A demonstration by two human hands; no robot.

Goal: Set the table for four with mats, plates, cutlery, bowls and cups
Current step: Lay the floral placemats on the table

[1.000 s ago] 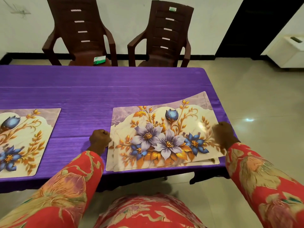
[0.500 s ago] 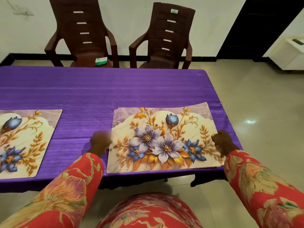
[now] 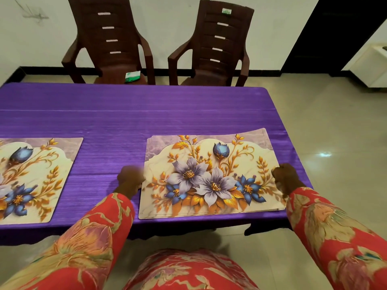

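A stack of floral mats lies on the purple table at its near right corner, edges nearly lined up. My left hand, blurred, has its fingers curled at the stack's left edge. My right hand grips the stack's right edge. One more floral mat lies flat at the near left, partly cut off by the frame. No plates, cutlery, bowls or cups are in view.
Two brown plastic chairs stand behind the table's far edge, and a green packet lies on the left chair's seat. A white cabinet stands at the far right, on tiled floor.
The top mat, skewed and raised at its far right corner a second ago, now lies squared with the stack. Both hands stayed at the stack's sides.
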